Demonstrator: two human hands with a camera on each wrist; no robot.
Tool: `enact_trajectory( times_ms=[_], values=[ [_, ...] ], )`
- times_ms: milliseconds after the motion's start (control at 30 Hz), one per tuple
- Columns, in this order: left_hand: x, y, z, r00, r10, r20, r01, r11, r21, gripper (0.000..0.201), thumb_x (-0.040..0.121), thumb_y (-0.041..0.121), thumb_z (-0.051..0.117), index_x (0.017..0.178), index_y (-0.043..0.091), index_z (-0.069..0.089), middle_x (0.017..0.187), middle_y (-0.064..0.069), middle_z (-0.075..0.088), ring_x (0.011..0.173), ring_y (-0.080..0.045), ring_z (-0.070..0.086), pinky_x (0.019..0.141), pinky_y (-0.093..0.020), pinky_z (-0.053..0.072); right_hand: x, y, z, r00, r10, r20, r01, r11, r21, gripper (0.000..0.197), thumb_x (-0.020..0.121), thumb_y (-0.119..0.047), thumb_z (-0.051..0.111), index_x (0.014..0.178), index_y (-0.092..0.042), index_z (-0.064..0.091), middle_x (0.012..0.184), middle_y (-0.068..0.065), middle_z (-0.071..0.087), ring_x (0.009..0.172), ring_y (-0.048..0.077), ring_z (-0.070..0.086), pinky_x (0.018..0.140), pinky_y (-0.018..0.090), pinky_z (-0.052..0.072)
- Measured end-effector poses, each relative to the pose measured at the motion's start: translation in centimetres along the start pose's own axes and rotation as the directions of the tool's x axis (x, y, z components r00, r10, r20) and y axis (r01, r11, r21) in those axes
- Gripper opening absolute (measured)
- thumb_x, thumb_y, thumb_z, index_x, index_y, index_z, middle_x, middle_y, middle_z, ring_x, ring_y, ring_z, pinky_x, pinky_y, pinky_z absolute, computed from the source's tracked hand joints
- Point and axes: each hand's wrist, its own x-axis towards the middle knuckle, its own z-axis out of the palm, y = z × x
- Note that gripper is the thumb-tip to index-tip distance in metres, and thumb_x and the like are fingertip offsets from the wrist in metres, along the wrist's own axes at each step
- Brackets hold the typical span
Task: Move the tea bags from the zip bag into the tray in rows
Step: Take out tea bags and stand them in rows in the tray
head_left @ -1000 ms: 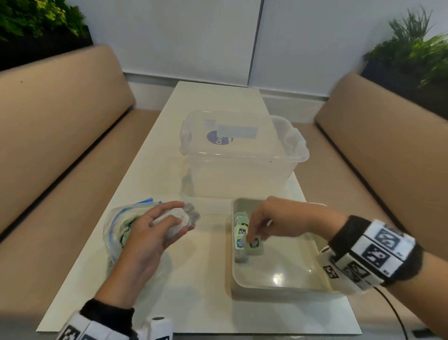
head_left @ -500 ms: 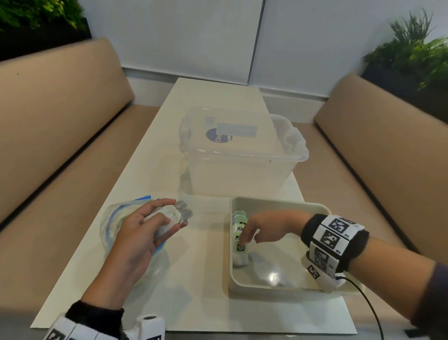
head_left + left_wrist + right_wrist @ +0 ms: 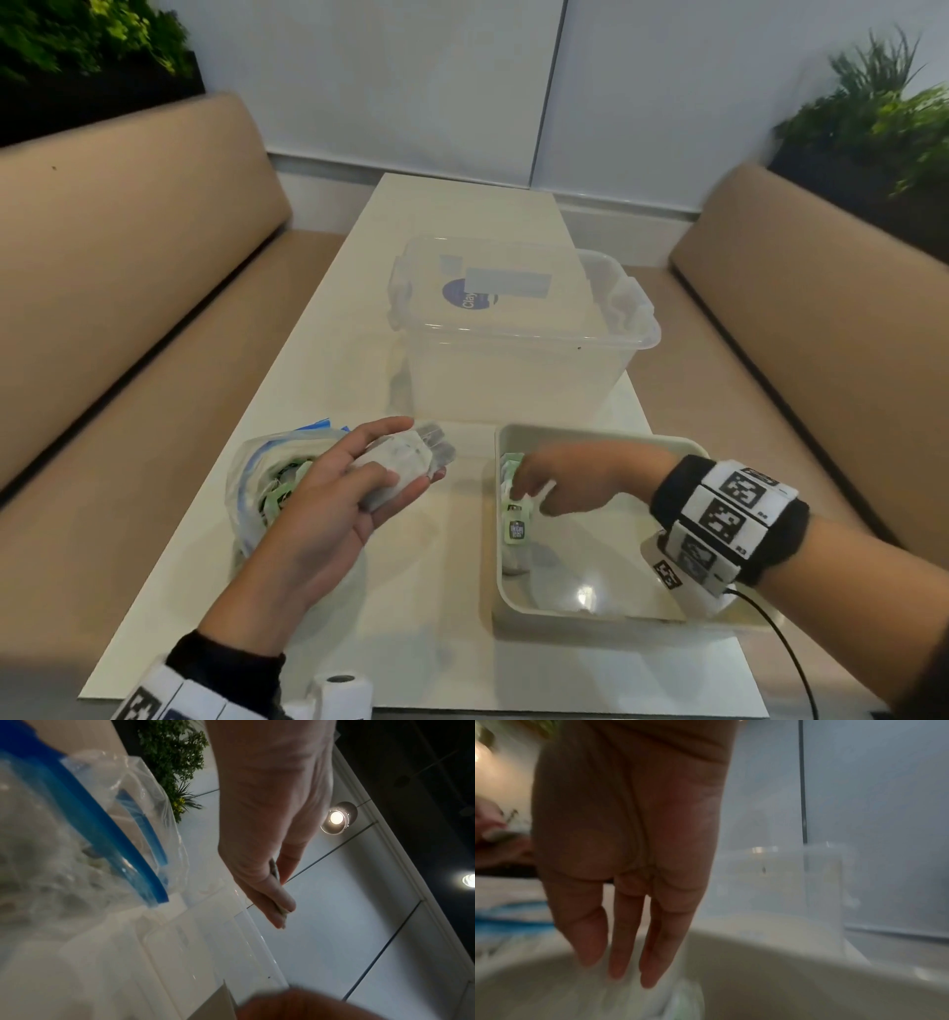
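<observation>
Left hand (image 3: 328, 493): palm up above the table (image 3: 328, 318), its fingers (image 3: 382, 429) and thumb curled round a small stack of tea bags (image 3: 405, 457); the stack's far end sticks out past the fingertips.
Zip bag (image 3: 246, 478): lies on the table directly under and behind the left hand, mouth with the blue seal strip open; more green-tagged bags show inside, beneath the wrist.
Right hand (image 3: 570, 480): reaches into the tray (image 3: 606, 442) from the right, fingers pointing down and only slightly bent.
Right fingers (image 3: 652, 959): straight, tips touching the top of the white tea bags standing below them; whether anything is pinched against the thumb cannot be told, as the wrist view is blurred.
Row of tea bags (image 3: 516, 524): stands on edge along the tray's left wall, just under and nearer than the right fingertips, green tags facing up.
Rest of tray: bare floor lies to the right of the fingers, under the wrist.
Clear storage box (image 3: 518, 329): on the table beyond both hands, well apart from the fingers.
</observation>
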Motion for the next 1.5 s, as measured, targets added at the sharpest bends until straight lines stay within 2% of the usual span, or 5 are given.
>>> enact_trajectory(
  times_ms=[133, 300, 900, 1200, 1500],
  values=[
    [-0.3, 0.4, 1.1, 0.998, -0.029, 0.051, 0.033, 0.996, -0.087, 0.035, 0.090, -0.013, 0.040, 0.111, 0.002, 0.063, 0.114, -0.020, 0.067, 0.094, -0.041, 0.069, 0.072, -0.028, 0.059, -3.0, -2.7, -3.4, 0.787, -0.282, -0.548, 0.367, 0.929, 0.049, 0.037, 0.084, -0.012, 0.064, 0.120, -0.021, 0.059, 0.120, -0.005, 0.055, 0.104, 0.006, 0.053, 0.087, 0.013, 0.042],
    [-0.7, 0.9, 2.4, 0.992, -0.058, 0.112, 0.071, 0.991, -0.116, 0.029, 0.092, -0.004, 0.039, 0.103, 0.001, 0.066, 0.101, -0.020, 0.071, 0.086, -0.036, 0.071, 0.070, -0.031, 0.060, -4.7, -6.1, -4.6, 0.613, -0.516, -0.598, 0.516, 0.835, -0.192, 0.039, 0.083, -0.021, 0.069, 0.120, -0.019, 0.061, 0.126, -0.002, 0.057, 0.114, 0.009, 0.049, 0.096, 0.016, 0.038],
    [-1.3, 0.6, 2.2, 0.951, -0.211, 0.226, 0.239, 0.965, -0.107, 0.033, 0.072, 0.019, 0.061, 0.092, -0.004, 0.073, 0.101, -0.019, 0.071, 0.079, -0.044, 0.069, 0.054, -0.026, 0.059, -5.4, -7.7, -5.7, 0.701, -0.529, -0.478, 0.470, 0.847, -0.248, 0.018, 0.085, -0.025, 0.064, 0.100, -0.022, 0.074, 0.088, -0.007, 0.073, 0.074, 0.005, 0.060, 0.070, 0.010, 0.043],
    [-1.4, -0.3, 1.5, 0.943, -0.163, 0.289, 0.224, 0.956, -0.190, 0.089, 0.030, 0.053, 0.092, 0.100, 0.001, 0.073, 0.112, -0.020, 0.068, 0.087, -0.049, 0.066, 0.060, -0.031, 0.060, -5.2, -8.3, -7.6, 0.687, -0.427, -0.588, 0.522, 0.853, -0.009, 0.013, 0.090, -0.014, 0.060, 0.099, -0.011, 0.069, 0.077, -0.012, 0.066, 0.068, -0.001, 0.061, 0.064, 0.007, 0.045],
    [-1.5, -1.1, 2.1, 0.980, -0.008, 0.201, -0.018, 0.992, 0.127, 0.028, 0.070, 0.017, 0.079, 0.097, 0.018, 0.074, 0.095, -0.010, 0.073, 0.073, -0.032, 0.071, 0.059, -0.020, 0.057, -6.0, -8.3, -8.8, 0.780, -0.327, -0.534, 0.465, 0.873, 0.144, 0.014, 0.090, -0.012, 0.061, 0.098, -0.023, 0.058, 0.074, -0.011, 0.066, 0.053, 0.002, 0.059, 0.061, 0.017, 0.051]
  ],
)
